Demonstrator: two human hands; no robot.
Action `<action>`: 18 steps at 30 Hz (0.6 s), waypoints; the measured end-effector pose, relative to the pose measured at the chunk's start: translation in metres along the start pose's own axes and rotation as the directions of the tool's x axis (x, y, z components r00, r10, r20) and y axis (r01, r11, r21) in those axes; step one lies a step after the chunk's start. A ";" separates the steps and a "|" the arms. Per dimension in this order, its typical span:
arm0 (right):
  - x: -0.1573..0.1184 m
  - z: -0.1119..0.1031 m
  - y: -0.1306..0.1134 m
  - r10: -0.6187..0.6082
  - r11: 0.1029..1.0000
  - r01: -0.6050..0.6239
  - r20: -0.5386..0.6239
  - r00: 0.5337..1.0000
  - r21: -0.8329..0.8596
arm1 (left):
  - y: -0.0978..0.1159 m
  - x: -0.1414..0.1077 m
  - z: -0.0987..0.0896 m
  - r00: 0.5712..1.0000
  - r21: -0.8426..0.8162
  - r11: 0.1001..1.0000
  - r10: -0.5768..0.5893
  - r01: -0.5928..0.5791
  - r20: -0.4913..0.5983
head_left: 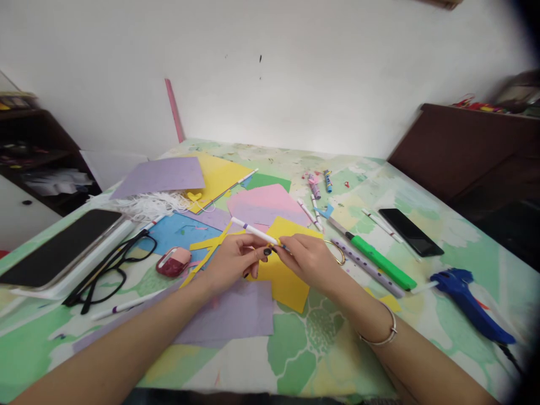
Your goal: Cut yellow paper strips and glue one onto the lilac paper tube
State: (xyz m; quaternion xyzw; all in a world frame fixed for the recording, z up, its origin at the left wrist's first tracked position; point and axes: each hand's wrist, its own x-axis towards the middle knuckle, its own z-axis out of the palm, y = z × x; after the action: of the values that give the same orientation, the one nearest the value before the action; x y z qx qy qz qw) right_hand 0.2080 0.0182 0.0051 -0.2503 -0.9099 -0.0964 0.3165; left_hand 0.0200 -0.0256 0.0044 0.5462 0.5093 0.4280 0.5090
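Note:
My left hand is closed on a slim white felt-tip pen with a purple band, which points up to the left. At the pen's lower right end, the fingers of my right hand pinch together. Both hands are above a yellow paper sheet and a lilac sheet. Beside my right hand shows a gold-coloured loop, which looks like a scissors handle; the rest is hidden. Yellow paper strips lie left of the pen.
On the right are a green cutter knife, a lilac dotted stick, a phone and a blue glue gun. On the left are black glasses, an earbud case, white string and a dark tablet-like slab.

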 end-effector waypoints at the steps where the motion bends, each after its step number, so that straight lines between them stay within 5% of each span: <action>1: 0.000 0.001 0.000 0.012 1.000 -0.012 -0.015 1.000 -0.003 | 0.000 0.000 0.000 1.000 0.006 1.000 0.006 -0.006 0.006; 8: -0.004 0.010 0.003 0.081 0.997 -0.081 -0.061 0.995 0.000 | 0.007 -0.002 0.001 0.999 0.008 1.000 0.028 -0.029 0.035; 18: -0.003 0.010 0.003 0.105 0.994 -0.107 0.051 0.993 0.031 | -0.001 -0.002 -0.004 0.991 -0.271 0.961 -0.016 0.052 0.134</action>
State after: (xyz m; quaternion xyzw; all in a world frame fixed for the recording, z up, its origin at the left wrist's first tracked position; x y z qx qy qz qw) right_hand 0.2063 0.0231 -0.0043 -0.2952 -0.9043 -0.0580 0.3030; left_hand 0.0154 -0.0270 0.0039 0.4885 0.4204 0.4487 0.6191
